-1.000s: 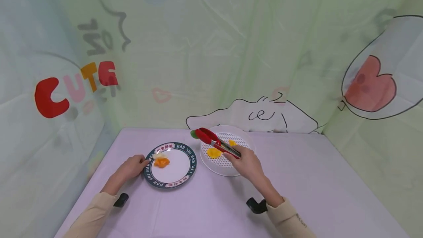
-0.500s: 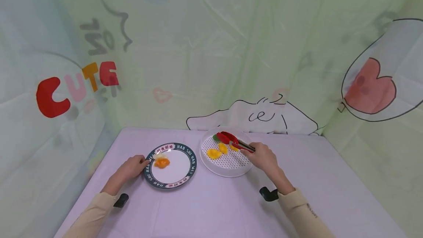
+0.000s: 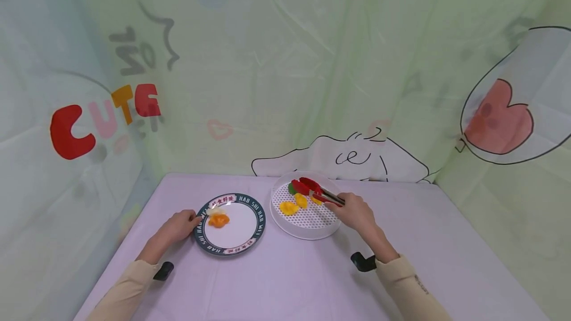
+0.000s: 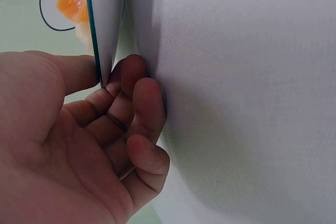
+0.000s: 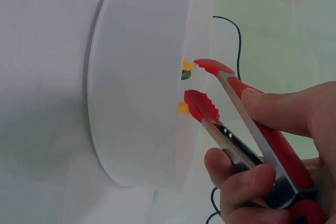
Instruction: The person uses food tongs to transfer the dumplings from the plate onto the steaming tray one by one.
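Observation:
My left hand [image 3: 178,225] pinches the near-left rim of a white plate [image 3: 241,224] with a dark lettered border; in the left wrist view the thumb lies on top and fingers curl beneath. An orange lump [image 3: 218,220] and a pale piece [image 3: 216,210] sit on the plate. My right hand [image 3: 356,212] grips metal tongs with red heads [image 3: 301,187] over a white perforated basket [image 3: 308,234]. The tongs' heads stand apart in the right wrist view. A green piece [image 3: 292,188] is beside them, partly hidden. Several yellow pieces [image 3: 289,208] lie in the basket.
A pale lilac cloth covers the table [image 3: 267,281]. Printed curtains [image 3: 276,88] hang close behind it and along both sides. The basket stands near the back edge, to the right of the plate.
The right hand and tongs have moved right and lowered over the basket. The green piece, earlier at the tongs' tips near the basket's left rim, is now inside it. The left hand stays.

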The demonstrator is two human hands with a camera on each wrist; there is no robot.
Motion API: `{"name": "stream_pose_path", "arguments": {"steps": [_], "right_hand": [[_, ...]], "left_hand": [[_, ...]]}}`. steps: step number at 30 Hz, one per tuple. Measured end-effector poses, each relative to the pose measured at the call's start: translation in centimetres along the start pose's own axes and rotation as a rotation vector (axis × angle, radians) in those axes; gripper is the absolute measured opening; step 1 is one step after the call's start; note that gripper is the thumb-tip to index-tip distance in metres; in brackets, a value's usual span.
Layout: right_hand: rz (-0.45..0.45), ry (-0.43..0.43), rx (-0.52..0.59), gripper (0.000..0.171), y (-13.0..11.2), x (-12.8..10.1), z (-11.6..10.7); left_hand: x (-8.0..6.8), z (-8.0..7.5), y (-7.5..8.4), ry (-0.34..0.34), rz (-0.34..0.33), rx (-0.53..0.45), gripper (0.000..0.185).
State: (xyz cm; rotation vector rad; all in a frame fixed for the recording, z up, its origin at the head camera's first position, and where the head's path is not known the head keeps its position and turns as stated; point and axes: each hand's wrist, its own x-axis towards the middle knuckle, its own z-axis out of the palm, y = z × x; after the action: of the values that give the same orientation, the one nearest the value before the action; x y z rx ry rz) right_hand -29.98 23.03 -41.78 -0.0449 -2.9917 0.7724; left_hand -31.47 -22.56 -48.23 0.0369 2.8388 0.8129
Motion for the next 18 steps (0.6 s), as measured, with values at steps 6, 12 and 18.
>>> {"name": "stream_pose_path", "arguments": {"steps": [6,12,18], "right_hand": [[-0.005,-0.002,0.015,0.061,-0.7,-0.9,-0.1],[-0.049,0.021,0.018,0.073,-3.6,-2.9,1.5],[-0.155,-0.006,0.033,0.073,-7.2,-5.5,4.5]], "left_hand": [[0.0,-0.1,0.0,-0.001,0.0,0.0,0.023],[0.1,-0.2,0.1,-0.001,-0.004,-0.004,0.024],[-0.2,-0.1,0.2,-0.008,-0.008,-0.011,0.025]]}}
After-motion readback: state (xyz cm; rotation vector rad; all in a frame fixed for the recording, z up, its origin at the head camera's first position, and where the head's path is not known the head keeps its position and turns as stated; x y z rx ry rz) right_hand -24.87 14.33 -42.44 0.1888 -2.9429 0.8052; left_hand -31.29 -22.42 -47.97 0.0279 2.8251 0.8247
